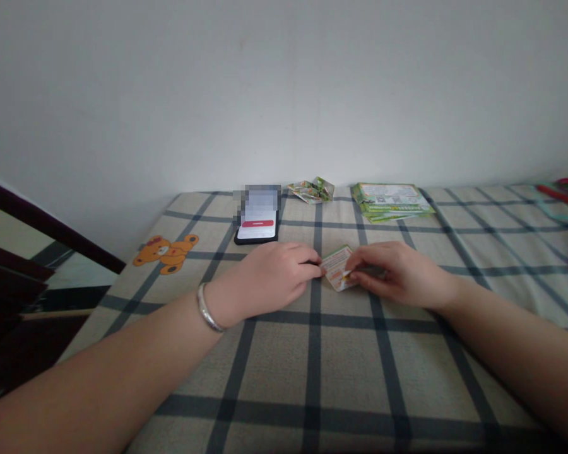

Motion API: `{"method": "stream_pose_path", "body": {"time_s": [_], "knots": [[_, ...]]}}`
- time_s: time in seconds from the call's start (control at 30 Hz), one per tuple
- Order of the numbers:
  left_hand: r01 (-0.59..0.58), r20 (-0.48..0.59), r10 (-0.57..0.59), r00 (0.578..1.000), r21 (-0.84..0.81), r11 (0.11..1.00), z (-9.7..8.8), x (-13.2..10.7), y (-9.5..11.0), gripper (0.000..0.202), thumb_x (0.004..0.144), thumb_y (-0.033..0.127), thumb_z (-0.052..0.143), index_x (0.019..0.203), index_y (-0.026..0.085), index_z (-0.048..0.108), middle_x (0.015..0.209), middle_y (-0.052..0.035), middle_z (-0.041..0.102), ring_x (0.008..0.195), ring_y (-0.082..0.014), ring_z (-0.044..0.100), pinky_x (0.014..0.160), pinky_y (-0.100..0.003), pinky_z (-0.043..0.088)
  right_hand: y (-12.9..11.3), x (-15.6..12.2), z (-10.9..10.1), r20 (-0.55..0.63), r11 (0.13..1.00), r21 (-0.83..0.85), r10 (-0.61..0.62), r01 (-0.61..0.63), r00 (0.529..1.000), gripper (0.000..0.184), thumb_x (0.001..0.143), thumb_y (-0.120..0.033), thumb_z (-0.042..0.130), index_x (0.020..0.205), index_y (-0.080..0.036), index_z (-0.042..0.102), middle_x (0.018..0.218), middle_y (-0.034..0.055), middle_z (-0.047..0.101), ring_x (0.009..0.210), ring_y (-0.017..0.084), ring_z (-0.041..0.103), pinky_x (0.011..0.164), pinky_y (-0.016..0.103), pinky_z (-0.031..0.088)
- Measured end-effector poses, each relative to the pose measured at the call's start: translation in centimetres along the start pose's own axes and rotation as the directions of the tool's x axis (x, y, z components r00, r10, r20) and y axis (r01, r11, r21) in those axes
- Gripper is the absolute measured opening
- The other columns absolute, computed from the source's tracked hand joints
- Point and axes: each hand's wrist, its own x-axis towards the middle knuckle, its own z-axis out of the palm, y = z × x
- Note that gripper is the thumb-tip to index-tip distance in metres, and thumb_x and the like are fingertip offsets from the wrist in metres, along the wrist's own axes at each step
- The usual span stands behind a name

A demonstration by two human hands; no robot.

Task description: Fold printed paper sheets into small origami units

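A small folded printed leaflet [337, 268], white with green and orange print, lies on the checked cloth between my two hands. With its fingertips together, my left hand [284, 274] grips the leaflet's left corner; a silver bangle circles that wrist. My right hand [397, 272] pinches the opposite side of the leaflet between thumb and bent fingers, covering part of it. Behind the hands, a folded green paper piece [312, 190] lies near the wall. To its right is a stack of green-and-white printed leaflets [392, 200], slightly fanned.
A phone [259, 214] with a lit screen lies beyond my left hand. The checked cloth [279, 372] has a cartoon bear [168, 252] on its left side. Red and teal cords [565, 198] lie at the far right. A dark wooden rail [52, 227] stands at left.
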Motion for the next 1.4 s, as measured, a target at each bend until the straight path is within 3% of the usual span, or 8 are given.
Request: {"method": "stream_pose_path", "body": {"time_s": [0.1,0.17,0.23,0.5,0.67,1.03,1.4], "knots": [[0.018,0.029,-0.018,0.999,-0.007,1.000,-0.3,0.1,-0.1,0.031,0.086,0.011,0.051,0.111,0.021,0.067,0.112,-0.0064,0.064,0.103,-0.0210,0.061,0.091,-0.038,0.053,0.4,0.0,0.6,-0.103,0.999,0.038,0.028,-0.025,0.994,0.012,0.089,-0.026,0.061,0.100,-0.021,0.061,0.084,-0.0003,0.071,0.068,0.011,0.064,0.059,0.021,0.046],[0.010,0.037,-0.009,0.999,-0.015,1.000,-0.3,0.0,-0.1,0.032,0.087,0.011,0.051,0.112,0.020,0.067,0.110,-0.0067,0.064,0.102,-0.0207,0.061,0.090,-0.038,0.053,0.6,0.2,0.7,-0.201,0.998,0.018,-0.051,0.055,0.978,0.007,0.088,-0.026,0.062,0.086,-0.019,0.061,0.080,0.0004,0.069,0.067,0.010,0.062,0.058,0.020,0.046],[-0.007,0.038,0.008,0.999,-0.022,1.000,-0.3,0.0,-0.2,0.032,0.087,0.011,0.050,0.113,0.019,0.067,0.109,-0.0070,0.064,0.102,-0.0203,0.061,0.092,-0.037,0.052,0.6,0.3,0.5,-0.213,0.986,-0.034,-0.169,0.166,0.962,0.009,0.089,-0.026,0.062,0.084,-0.019,0.063,0.090,0.0034,0.069,0.078,0.012,0.063,0.067,0.022,0.048],[-0.026,-0.018,0.025,1.000,-0.029,0.999,0.1,0.0,-0.5,0.032,0.086,0.010,0.050,0.112,0.018,0.067,0.113,-0.0060,0.066,0.105,-0.0204,0.061,0.094,-0.038,0.051,0.4,0.3,-0.7,-0.068,0.886,-0.360,-0.336,0.291,0.939,0.022,0.090,-0.031,0.061,0.111,-0.029,0.069,0.115,0.0023,0.068,0.103,0.021,0.061,0.086,0.036,0.051],[-0.063,-0.065,0.058,0.996,-0.070,0.996,0.5,-0.1,-1.0,0.034,0.087,0.008,0.046,0.111,0.018,0.068,0.112,-0.0026,0.069,0.107,-0.0188,0.062,0.096,-0.035,0.051,0.2,0.6,-0.5,-0.032,0.894,-0.341,-0.320,0.291,0.947,0.025,0.092,-0.028,0.057,0.113,-0.024,0.069,0.115,0.0033,0.070,0.109,0.021,0.061,0.092,0.036,0.052],[-0.006,-0.093,-0.009,0.996,-0.158,0.987,0.6,-0.2,-1.2,0.033,0.082,0.006,0.048,0.105,0.017,0.069,0.109,-0.0019,0.071,0.106,-0.0177,0.063,0.099,-0.034,0.049,0.8,0.5,0.6,0.012,0.941,-0.263,-0.217,0.213,0.976,0.032,0.096,-0.025,0.049,0.124,-0.022,0.063,0.123,0.0027,0.067,0.117,0.019,0.059,0.102,0.035,0.048],[0.118,-0.117,-0.160,0.980,-0.307,0.944,0.9,0.0,-1.4,0.026,0.082,0.006,0.046,0.096,0.016,0.066,0.098,-0.0032,0.071,0.095,-0.0165,0.065,0.089,-0.033,0.051,0.7,0.8,0.7,0.008,0.945,-0.251,-0.217,0.212,0.976,0.034,0.093,-0.020,0.050,0.124,-0.021,0.064,0.126,0.0073,0.065,0.116,0.022,0.059,0.099,0.041,0.050]]}}
